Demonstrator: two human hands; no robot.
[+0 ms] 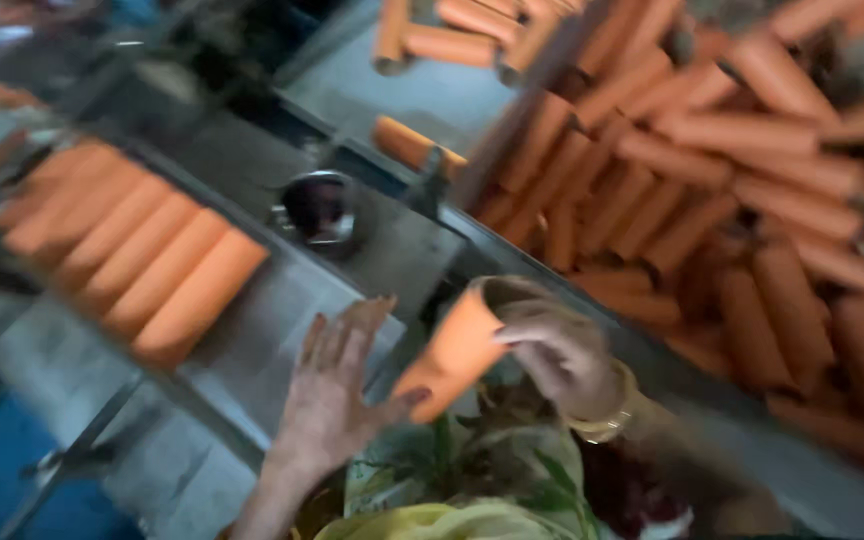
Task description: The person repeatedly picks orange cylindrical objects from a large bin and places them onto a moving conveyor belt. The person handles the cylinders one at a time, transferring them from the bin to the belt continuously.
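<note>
My right hand [557, 355] grips the upper rim of an orange hollow tube [452, 350], held tilted in front of me. My left hand [332, 385] is spread flat with fingers apart, its thumb touching the tube's lower end and its fingertips over the edge of a grey metal table [282, 320]. A gold bangle [607, 425] sits on my right wrist. The picture is blurred by motion.
A row of several orange tubes [127, 245] lies side by side on the metal table at left. A large heap of the same tubes [732, 190] fills the right side. A small dark round metal cup [317, 205] sits further back. Blue floor shows at lower left.
</note>
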